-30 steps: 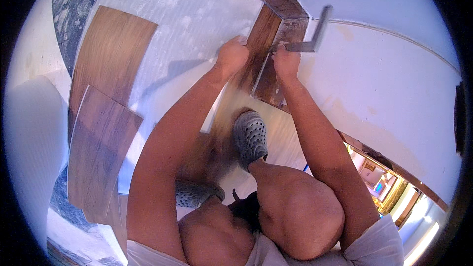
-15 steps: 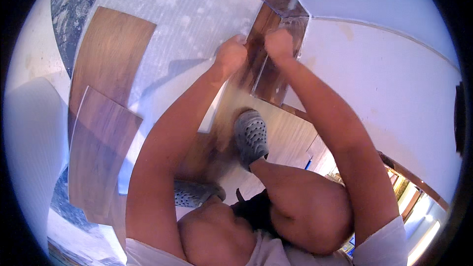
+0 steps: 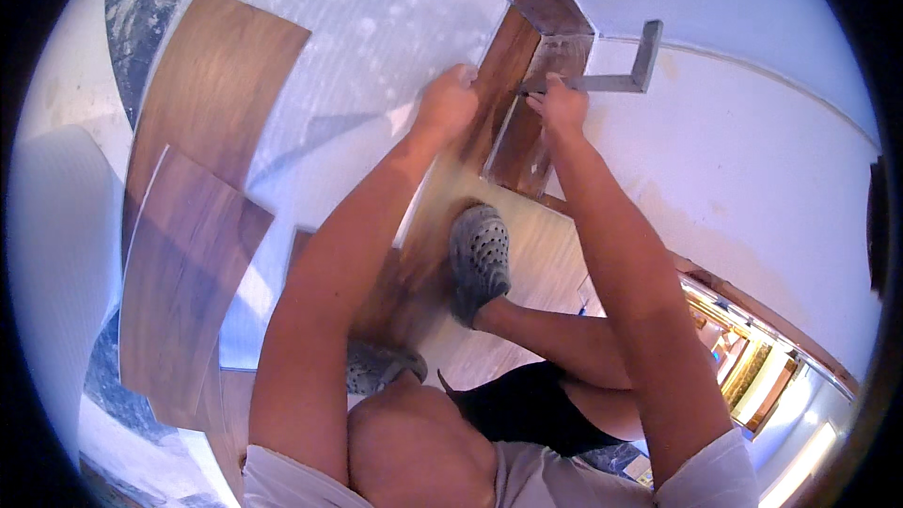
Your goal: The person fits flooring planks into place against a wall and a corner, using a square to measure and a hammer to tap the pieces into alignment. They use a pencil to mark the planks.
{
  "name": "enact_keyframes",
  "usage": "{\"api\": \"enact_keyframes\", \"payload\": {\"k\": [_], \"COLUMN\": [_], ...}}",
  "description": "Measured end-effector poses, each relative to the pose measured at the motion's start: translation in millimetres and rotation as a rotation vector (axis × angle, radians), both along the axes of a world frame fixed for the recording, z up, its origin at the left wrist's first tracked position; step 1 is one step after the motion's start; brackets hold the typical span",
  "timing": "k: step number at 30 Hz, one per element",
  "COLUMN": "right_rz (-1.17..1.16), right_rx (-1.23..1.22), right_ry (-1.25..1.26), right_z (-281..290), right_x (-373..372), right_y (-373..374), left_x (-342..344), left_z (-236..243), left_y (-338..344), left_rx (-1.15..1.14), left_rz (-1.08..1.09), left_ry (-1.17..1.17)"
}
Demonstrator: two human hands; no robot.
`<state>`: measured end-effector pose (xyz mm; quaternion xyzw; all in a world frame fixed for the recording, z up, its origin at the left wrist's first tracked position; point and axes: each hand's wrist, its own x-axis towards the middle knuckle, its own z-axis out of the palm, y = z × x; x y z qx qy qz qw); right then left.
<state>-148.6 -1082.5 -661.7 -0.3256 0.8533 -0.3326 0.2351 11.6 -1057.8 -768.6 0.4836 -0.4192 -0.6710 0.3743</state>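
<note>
My right hand [image 3: 562, 105] is closed round a grey metal pull bar [image 3: 616, 83]. Its long flat part runs sideways in front of the wall, and the bent end points up at the right. Below that hand is a dark brown strip of floor [image 3: 520, 146] beside the wall, with a gap along its left side. My left hand [image 3: 446, 103] is curled at the left edge of a narrow brown floor plank [image 3: 506, 58]; its fingertips are partly hidden. This plank reaches up to the skirting in the corner.
White underlay [image 3: 357, 66] covers the floor to the left. Loose planks, one brown [image 3: 218, 75] and one overlapping it [image 3: 193, 263], lie there. A roll of white foam [image 3: 61, 292] is at far left. My grey clogs [image 3: 480, 254] rest on laid planks. The white wall [image 3: 734, 160] stands at right.
The pull bar has swung from pointing away at the corner to lying sideways toward the right. My right hand has come slightly nearer and to the right; my left hand stays by the plank edge.
</note>
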Motion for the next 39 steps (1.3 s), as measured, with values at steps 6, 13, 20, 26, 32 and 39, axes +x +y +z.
{"api": "enact_keyframes", "payload": {"k": [6, 13, 20, 26, 32, 39], "right_rz": [0.067, -0.036, 0.634, 1.399, 1.656, 1.688], "right_rx": [0.156, 0.118, 0.062, 0.374, 0.831, 1.137], "right_ry": [0.179, -0.182, 0.372, 1.423, 1.751, 1.669], "right_z": [15, 32, 18, 22, 56, 39], "right_x": [-1, 13, -35, 28, 38, 27], "right_y": [-3, 3, 63, 32, 7, -30], "left_x": [-10, -8, -38, -47, -39, -14], "left_z": [-7, 10, 156, 173, 161, 67], "left_y": [6, 0, 15, 28, 28, 86], "left_rx": [-0.099, -0.15, -0.543, -0.626, -0.575, -0.207], "left_rz": [0.073, -0.007, 0.015, 0.103, 0.198, 0.325], "left_ry": [0.101, -0.036, 0.07, -0.07, -0.011, -0.323]}}
